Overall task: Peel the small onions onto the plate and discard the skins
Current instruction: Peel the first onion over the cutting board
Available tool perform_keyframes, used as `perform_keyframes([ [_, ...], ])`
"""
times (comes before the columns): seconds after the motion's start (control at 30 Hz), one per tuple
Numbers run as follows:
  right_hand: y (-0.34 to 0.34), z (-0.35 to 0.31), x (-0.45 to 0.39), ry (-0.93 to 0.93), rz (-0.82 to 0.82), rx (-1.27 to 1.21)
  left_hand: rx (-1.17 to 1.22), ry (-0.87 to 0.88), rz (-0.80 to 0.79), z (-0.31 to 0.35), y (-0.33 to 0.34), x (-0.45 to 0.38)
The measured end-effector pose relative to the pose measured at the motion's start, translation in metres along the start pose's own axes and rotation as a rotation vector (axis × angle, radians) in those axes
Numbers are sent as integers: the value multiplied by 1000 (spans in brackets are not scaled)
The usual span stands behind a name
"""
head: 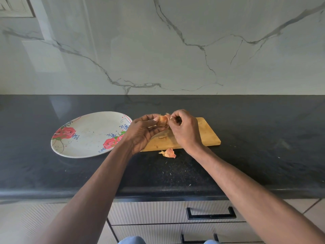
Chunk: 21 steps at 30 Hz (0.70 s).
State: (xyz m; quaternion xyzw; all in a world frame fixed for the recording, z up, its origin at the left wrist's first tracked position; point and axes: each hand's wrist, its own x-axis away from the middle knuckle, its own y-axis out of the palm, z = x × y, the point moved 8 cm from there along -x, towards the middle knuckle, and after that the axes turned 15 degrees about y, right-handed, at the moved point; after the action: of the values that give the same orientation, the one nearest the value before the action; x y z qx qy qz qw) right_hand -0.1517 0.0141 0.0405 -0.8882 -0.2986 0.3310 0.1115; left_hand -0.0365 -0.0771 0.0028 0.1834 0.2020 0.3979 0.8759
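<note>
A small onion [162, 120] with papery orange-brown skin is held above the wooden cutting board [207, 133]. My left hand [142, 132] grips it from the left, fingers curled round it. My right hand [184, 129] pinches the skin at the onion's right end, where thin roots stick up. A torn piece of onion skin [168, 153] lies on the black counter just in front of the board. Another small scrap of skin [162, 137] lies on the board. The white plate [88, 134] with red roses sits to the left, with nothing on it.
The black stone counter [263, 147] stretches wide to both sides, with a marble-look wall behind it. Below its front edge are white drawers with black handles [211, 213]. A few tiny skin flecks dot the counter near the front.
</note>
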Motion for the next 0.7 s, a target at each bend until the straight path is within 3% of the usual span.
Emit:
perform_keyframes([
  [0.2, -1, 10, -4, 172, -48, -103, 73, -12, 54, 4, 0, 3],
  [0.5, 0, -2, -1, 58, -118, -96, 57, -25, 76, 3, -1, 3],
  [0.7, -1, -4, 1, 36, -57, -49, 49, -26, 34, 2, 1, 3],
])
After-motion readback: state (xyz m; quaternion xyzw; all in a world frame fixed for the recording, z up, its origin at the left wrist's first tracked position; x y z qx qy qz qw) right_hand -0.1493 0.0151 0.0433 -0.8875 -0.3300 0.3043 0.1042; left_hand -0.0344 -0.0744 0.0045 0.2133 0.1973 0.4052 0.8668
